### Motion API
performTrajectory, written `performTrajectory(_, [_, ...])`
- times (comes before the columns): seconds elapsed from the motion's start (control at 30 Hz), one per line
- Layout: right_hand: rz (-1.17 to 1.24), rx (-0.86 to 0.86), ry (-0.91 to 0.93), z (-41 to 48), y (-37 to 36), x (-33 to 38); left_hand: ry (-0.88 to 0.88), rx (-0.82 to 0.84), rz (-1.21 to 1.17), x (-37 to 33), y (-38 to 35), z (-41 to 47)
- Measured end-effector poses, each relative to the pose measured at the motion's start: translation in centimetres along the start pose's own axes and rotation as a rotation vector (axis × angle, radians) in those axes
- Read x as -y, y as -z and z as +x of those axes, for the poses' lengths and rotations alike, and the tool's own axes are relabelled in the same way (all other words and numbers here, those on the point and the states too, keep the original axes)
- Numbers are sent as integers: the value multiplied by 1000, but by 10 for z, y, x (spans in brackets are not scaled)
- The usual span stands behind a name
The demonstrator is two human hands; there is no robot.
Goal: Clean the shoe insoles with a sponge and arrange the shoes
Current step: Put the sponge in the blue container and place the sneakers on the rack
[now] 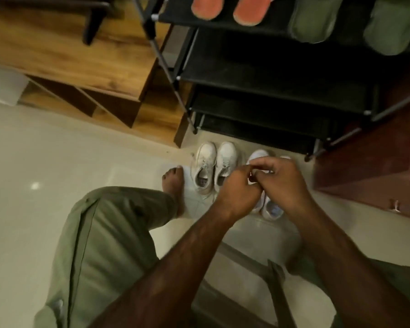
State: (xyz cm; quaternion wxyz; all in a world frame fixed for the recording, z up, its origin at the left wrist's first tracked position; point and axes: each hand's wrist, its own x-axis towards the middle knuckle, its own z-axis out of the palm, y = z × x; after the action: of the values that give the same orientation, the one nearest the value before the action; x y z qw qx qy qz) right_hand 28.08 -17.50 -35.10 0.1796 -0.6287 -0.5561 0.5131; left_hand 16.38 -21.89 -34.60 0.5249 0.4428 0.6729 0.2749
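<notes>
Centre frame: left hand (239,189) and right hand (283,177) meet, fingers curled, over white shoes (272,209), probably aligning them; whether they pinch anything is unclear.

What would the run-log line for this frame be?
hands: left hand and right hand meet over right shoe pair | grip: unclear | left shoe pair: alongside | orange insoles: on rack

The floor (45,143) lies open at left; along its far edge a wooden cabinet (81,58), shoe rack (270,74) and white shoes (205,162) block passage.
</notes>
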Motion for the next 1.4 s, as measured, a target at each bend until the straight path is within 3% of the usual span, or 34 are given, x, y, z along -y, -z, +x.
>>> performTrajectory(0.37, [-56, 247, -124, 94, -154, -51, 335, 22, 134, 140, 60, 81])
performTrajectory(0.5, [-58, 308, -272, 129, -192, -77, 431, 64, 148, 182, 67, 114])
performTrajectory(0.67, [-286, 490, -284, 162, -221, -112, 450, 147, 319, 225, 73, 153])
performTrajectory(0.83, [-390, 553, -279, 184, -241, -141, 452, 236, 452, 248, 73, 177])
performTrajectory(0.93, [-388, 527, -293, 193, -254, -149, 468, 274, 477, 257, 73, 186])
performTrajectory(1.03, [-537, 523, -262, 186, -257, -140, 442, 263, 504, 255, 78, 184])
performTrajectory(1.17, [-533, 453, -216, 165, -236, -121, 386, 114, 555, 235, 77, 159])
performTrajectory(1.23, [-543, 408, -149, 145, -217, -103, 390, -16, 499, 211, 82, 144])
performTrajectory(1.33, [-599, 273, -12, 103, -187, -69, 387, -20, 538, 155, 96, 118])
performTrajectory(1.4, [-597, 170, 49, 72, -166, -42, 379, -108, 537, 117, 103, 92])
